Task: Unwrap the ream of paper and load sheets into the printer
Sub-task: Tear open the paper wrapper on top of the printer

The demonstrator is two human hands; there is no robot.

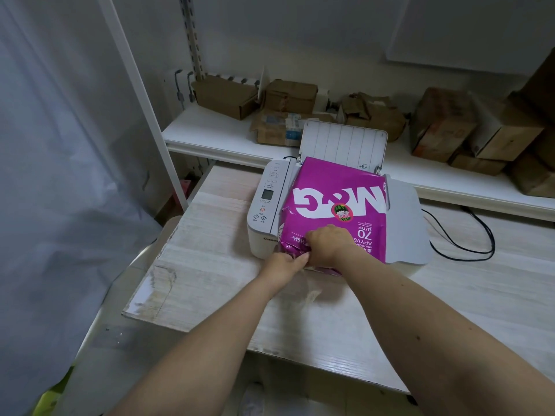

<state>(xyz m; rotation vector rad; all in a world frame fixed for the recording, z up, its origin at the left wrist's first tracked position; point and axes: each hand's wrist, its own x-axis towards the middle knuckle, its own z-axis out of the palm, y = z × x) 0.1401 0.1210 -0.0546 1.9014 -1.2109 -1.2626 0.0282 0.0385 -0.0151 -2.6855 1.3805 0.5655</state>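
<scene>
A ream of paper (pixel 339 187) in a magenta wrapper with large white letters lies flat on top of the white printer (pixel 264 214). The printer's rear paper support (pixel 342 142) stands raised behind it. Both hands meet at the ream's near edge, where the wrapper is crumpled and torn. My left hand (pixel 286 264) pinches the wrapper from below. My right hand (pixel 327 243) grips the bunched wrapper from above. A white flap of opened wrapper (pixel 408 223) sticks out to the right of the ream.
The printer stands on a pale wood-grain table (pixel 210 265) whose left corner is near a plastic sheet (pixel 60 175). A black cable (pixel 468 235) loops on the table to the right. Behind runs a white shelf (pixel 216 133) with several cardboard boxes (pixel 444 124).
</scene>
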